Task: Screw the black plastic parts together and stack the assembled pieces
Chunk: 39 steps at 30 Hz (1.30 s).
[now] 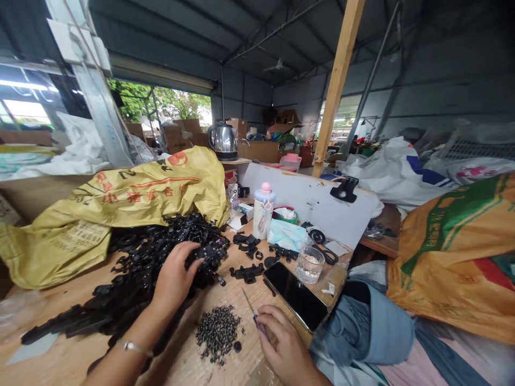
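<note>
My left hand reaches onto the edge of a large heap of black plastic parts, its thumb and fingers curved and apart, with dark pieces around the fingertips. In my right hand is a screwdriver with a purplish handle; its thin metal shaft points up and away to the left. Between my hands lies a pile of small dark screws, with a small black round piece beside it. A black bracket-like part rests on the wooden table beyond the screwdriver's tip.
A phone, a glass of water, scissors, a tissue pack and a bottle stand or lie at the right and back. A yellow sack borders the heap. Blue-grey cloth and an orange sack crowd the right.
</note>
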Motion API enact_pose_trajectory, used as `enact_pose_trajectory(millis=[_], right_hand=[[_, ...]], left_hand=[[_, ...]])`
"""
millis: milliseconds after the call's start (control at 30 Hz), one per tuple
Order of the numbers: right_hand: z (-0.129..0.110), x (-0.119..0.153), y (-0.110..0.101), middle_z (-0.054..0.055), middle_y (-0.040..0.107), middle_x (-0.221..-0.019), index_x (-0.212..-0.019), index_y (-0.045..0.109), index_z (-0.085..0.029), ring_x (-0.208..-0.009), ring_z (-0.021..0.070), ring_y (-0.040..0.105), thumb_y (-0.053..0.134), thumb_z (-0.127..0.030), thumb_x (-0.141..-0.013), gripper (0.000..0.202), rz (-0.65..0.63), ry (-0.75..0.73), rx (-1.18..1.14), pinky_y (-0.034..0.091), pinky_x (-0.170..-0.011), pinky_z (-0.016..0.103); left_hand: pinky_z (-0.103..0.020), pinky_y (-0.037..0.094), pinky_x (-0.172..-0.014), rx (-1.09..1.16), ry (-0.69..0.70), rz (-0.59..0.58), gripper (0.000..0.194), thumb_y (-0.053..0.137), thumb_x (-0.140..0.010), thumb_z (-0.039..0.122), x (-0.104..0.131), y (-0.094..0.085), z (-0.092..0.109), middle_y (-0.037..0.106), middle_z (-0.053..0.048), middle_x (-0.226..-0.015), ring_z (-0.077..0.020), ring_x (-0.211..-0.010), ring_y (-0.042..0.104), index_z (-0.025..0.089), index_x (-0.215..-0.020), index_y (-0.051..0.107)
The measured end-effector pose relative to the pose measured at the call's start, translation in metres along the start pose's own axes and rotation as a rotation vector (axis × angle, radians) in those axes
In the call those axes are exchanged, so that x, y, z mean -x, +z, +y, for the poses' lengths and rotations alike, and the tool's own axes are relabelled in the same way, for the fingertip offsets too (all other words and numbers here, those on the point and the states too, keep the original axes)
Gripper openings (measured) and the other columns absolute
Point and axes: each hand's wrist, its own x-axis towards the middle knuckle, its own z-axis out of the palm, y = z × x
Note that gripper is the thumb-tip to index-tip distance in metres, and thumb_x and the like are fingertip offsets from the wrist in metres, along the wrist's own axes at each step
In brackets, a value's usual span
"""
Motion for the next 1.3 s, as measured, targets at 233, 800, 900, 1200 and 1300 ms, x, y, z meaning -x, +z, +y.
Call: enact_pose_trajectory(millis=[233, 800, 900, 1200, 1300], right_hand=[[-0.032, -0.016, -0.015, 0.012, 0.057, -0.106, -0.111, 0.050, -0.017, -0.098, 0.0215, 0.056, 0.047, -0.017, -0.081, 0.030, 0.235, -0.017, 0.029, 0.049, -0.083, 0.036], [-0.085, -0.072, -0.008, -0.007, 0.043, -0.051, -0.059, 0.054, -0.015, -0.050, 0.0072, 0.039, 0.061, -0.024, -0.069, 0.014, -0.913, 0.264, -0.315, 0.030, -0.048, 0.018], [-0.085, -0.068, -0.006, -0.007, 0.041, -0.050, -0.056, 0.052, -0.015, -0.049, 0.0066, 0.036, 0.061, -0.022, -0.068, 0.016, -0.971, 0.321, -0.376, 0.028, -0.049, 0.018], [-0.079, -0.063, -0.008, -0.003, 0.052, -0.063, -0.066, 0.058, -0.015, -0.061, 0.0100, 0.049, 0.059, -0.021, -0.075, 0.011, -0.886, 0.135, -0.277, 0.040, -0.059, 0.021], [-0.089, -0.069, -0.020, 0.006, 0.058, -0.100, -0.077, 0.064, -0.017, -0.100, 0.0189, 0.050, 0.058, -0.018, -0.078, 0.005, -0.749, -0.315, -0.057, 0.039, -0.089, 0.033]], left_hand=[[-0.041, 0.041, -0.092, 0.015, 0.030, 0.217, 0.025, 0.061, -0.071, 0.019, 0.085, -0.022, 0.039, 0.063, -0.007, -0.091, -0.0238, -0.093, 0.058, 0.023, -0.095, 0.055], [-0.030, 0.051, -0.075, 1.395, -1.289, 0.063, 0.033, 0.074, -0.059, 0.029, 0.150, -0.028, 0.088, 0.066, -0.003, -0.074, -0.0154, -0.072, 0.063, 0.017, -0.086, 0.059], [-0.022, 0.051, -0.068, 1.505, -1.307, 0.046, 0.022, 0.074, -0.060, 0.025, 0.155, -0.027, 0.089, 0.063, 0.001, -0.064, -0.0087, -0.061, 0.059, 0.016, -0.073, 0.060], [-0.034, 0.051, -0.083, 1.735, -1.524, -0.022, 0.029, 0.050, -0.082, 0.033, 0.161, -0.029, 0.093, 0.069, -0.016, -0.098, -0.0227, -0.091, 0.065, 0.010, -0.094, 0.063], [-0.034, 0.051, -0.084, 1.847, -1.605, 0.012, 0.033, 0.045, -0.083, 0.037, 0.160, -0.030, 0.091, 0.069, -0.016, -0.099, -0.0240, -0.097, 0.063, 0.010, -0.090, 0.064]])
